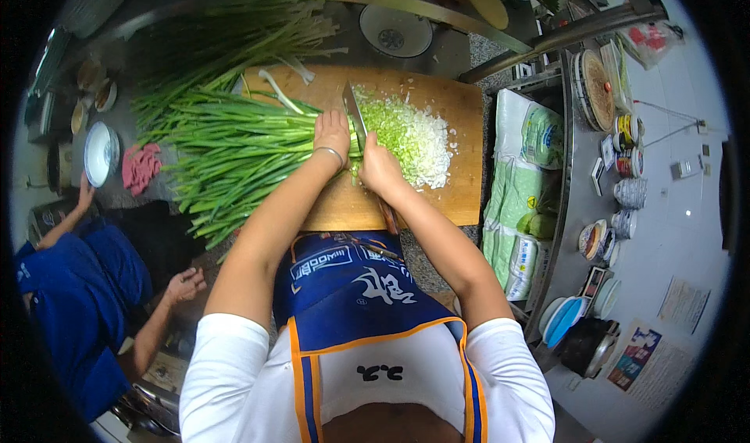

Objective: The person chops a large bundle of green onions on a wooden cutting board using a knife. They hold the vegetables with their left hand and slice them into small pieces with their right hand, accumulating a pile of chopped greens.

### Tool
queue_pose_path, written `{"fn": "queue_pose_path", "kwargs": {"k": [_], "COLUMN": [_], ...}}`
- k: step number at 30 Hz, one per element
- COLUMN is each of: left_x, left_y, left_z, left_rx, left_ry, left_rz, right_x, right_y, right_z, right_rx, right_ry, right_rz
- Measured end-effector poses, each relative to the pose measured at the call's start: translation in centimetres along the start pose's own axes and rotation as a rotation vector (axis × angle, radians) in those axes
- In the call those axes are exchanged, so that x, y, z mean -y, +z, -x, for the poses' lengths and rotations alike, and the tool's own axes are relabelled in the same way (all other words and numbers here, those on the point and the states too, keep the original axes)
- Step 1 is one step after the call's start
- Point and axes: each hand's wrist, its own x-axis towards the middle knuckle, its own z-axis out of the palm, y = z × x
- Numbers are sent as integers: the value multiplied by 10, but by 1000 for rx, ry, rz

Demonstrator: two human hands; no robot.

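Observation:
A large bundle of green onions (246,132) lies across the left part of a wooden cutting board (463,144), its leaves hanging past the board's left edge. My left hand (333,135) presses down on the stalks close to their cut ends. In my right hand (379,164) is the handle of a cleaver (354,112), whose blade stands on edge just right of my left fingers. Chopped green onion (410,141) is heaped right of the blade, pale green shading to white. A wooden-handled tool (388,215), partly hidden under my right forearm, sits at the board's near edge.
More green onions (234,41) lie behind the board, near an enamel basin (395,30). At left, a person in blue (88,302) has a hand at a white bowl (101,154) near a pink cloth (142,169). Wrapped packages (515,197) and a metal shelf (559,220) flank the right side.

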Motion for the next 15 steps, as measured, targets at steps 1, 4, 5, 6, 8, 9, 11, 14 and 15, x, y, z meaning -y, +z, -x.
{"fn": "queue_pose_path", "kwargs": {"k": [1, 4, 5, 6, 8, 9, 11, 14, 15], "left_x": [-2, -4, -6, -7, -7, -5, -2, 18, 24], "left_y": [-5, -32, -32, -28, -21, -31, -53, -67, -75], "left_z": [2, 4, 3, 4, 0, 0, -4, -18, -23], "left_rx": [-15, 146, 144, 146, 136, 201, 334, 500, 550], "left_ry": [6, -2, 12, 21, 52, 68, 98, 74, 61], "left_rz": [-35, -14, -25, -38, -94, -69, -18, 4, -13], "right_x": [0, -3, -8, -9, -15, -15, -13, -11, -11], "right_y": [0, 14, 23, 28, 32, 31, 29, 30, 31], "right_z": [7, 23, 25, 26, 24, 23, 26, 27, 26], "right_rx": [-4, -36, -69, -99, -105, -106, -90, -95, -73], "right_ry": [14, 49, 65, 78, 81, 77, 81, 72, 86], "right_rz": [4, 12, 12, 9, 11, 10, -10, 14, 2]}}
